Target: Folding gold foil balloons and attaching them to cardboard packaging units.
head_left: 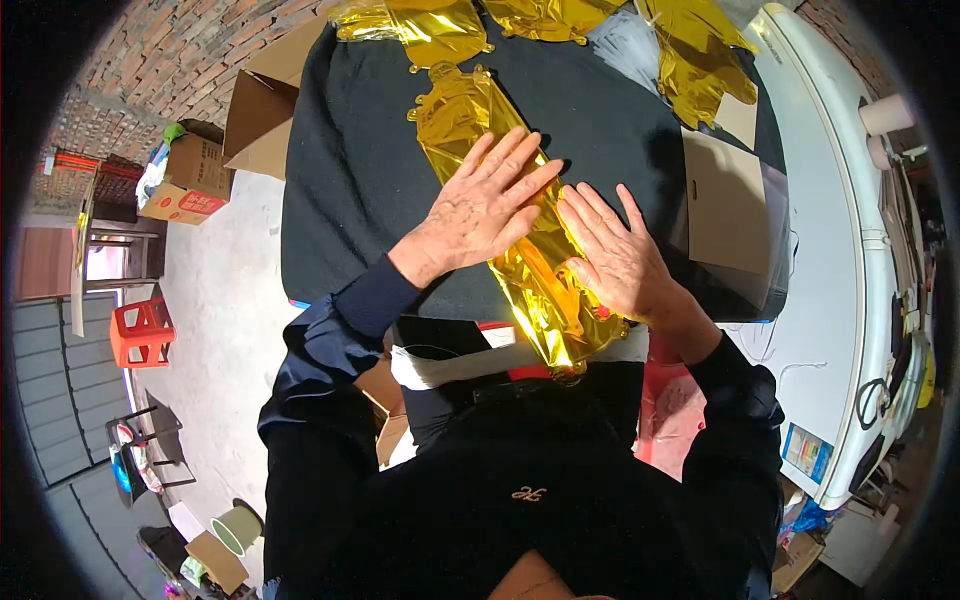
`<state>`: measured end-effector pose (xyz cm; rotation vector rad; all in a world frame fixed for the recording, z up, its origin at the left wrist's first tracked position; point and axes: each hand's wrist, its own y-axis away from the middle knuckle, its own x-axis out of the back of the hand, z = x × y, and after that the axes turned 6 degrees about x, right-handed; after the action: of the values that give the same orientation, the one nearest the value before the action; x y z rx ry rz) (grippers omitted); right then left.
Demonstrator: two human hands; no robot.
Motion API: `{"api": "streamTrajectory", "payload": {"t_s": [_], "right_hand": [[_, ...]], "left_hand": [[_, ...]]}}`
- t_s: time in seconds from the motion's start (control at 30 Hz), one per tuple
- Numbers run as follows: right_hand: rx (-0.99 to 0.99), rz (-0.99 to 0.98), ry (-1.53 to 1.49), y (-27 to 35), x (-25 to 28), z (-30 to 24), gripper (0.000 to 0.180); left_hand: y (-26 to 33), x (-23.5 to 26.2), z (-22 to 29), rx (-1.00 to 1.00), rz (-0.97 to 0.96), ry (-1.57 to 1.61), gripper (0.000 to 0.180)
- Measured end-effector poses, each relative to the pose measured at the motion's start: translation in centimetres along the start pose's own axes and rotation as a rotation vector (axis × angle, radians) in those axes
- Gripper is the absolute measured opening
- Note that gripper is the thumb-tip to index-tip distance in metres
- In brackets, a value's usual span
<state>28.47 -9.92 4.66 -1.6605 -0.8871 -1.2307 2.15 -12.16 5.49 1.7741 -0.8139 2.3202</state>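
Note:
A long, flat gold foil balloon [462, 118] lies slantwise over a black cloth [350, 150], its near end reaching past the table's front edge toward my waist. Across its middle rests my left hand [478, 205], palm down with the fingers stretched out. My right hand [615, 250] is spread along the balloon's right edge, thumb apart from the fingers. Neither hand grips anything. Small tabs stick out at the balloon's far end. Parts of the foil under both palms are hidden.
More gold foil balloons [700, 60] lie along the table's far edge, near clear plastic sleeves [628, 48]. Cardboard sheets [725, 200] sit at the right. A white vehicle-like body [830, 250] stands beyond. Leftward are cardboard boxes [190, 175] and a red stool [142, 332].

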Motion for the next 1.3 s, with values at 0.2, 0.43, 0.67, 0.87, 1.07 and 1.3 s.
{"api": "streamTrajectory", "payload": {"t_s": [0.2,0.43,0.67,0.87,1.07,1.3], "right_hand": [[-0.010,0.000,-0.007,0.2,-0.2,-0.3,0.068],[-0.027,-0.021,-0.014,0.3,0.5,-0.7,0.071],[-0.083,-0.112,-0.010,2.8,1.6,-2.6,0.077],[-0.052,-0.124,-0.110,6.9,2.3,-4.5,0.080],[0.094,-0.110,-0.068,9.4,2.8,-3.4,0.077],[0.230,0.026,-0.046,2.9,1.3,-2.0,0.042]], "left_hand": [[-0.5,-2.3,-0.1,0.051,-0.039,-0.026,0.059],[-0.3,-2.7,-0.7,0.028,-0.065,-0.096,0.063],[-0.4,-3.3,-1.2,-0.018,0.004,-0.155,0.068],[-0.3,-4.0,-1.5,-0.060,-0.003,-0.167,0.069],[0.0,-3.2,-1.6,-0.135,-0.048,-0.066,0.067],[0.0,-2.9,-1.7,-0.149,-0.068,-0.039,0.069]]}}
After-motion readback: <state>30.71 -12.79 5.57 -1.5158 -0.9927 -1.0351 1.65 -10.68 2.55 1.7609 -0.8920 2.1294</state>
